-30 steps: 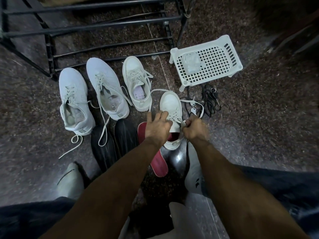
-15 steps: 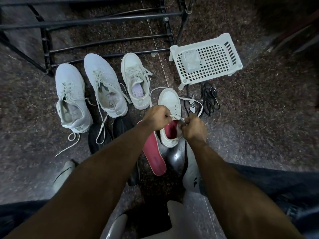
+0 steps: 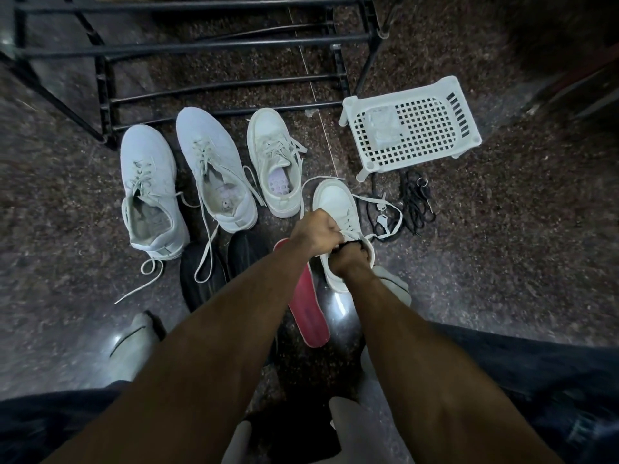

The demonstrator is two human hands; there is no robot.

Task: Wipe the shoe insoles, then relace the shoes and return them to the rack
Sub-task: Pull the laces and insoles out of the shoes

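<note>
left hand (image 3: 315, 231): curled into a fist over the laces at the tongue of the small white shoe (image 3: 336, 204), gripping the lace.
right hand (image 3: 350, 257): fingers tucked down into the heel opening of the same shoe, curled round its collar; fingertips hidden inside.
small white shoe: on the floor, toe pointing away, loose lace ends trailing to its right.
red insole (image 3: 308, 313): flat on the floor just left of that shoe, partly under the left forearm.
other shoes: matching white shoe (image 3: 274, 162) beside it; two pale sneakers (image 3: 214, 169) further left, laces undone.
rack (image 3: 214, 45): black bars behind the row of shoes.
white basket (image 3: 415, 125): upside down at right, black laces (image 3: 413, 202) just in front of it.
</note>
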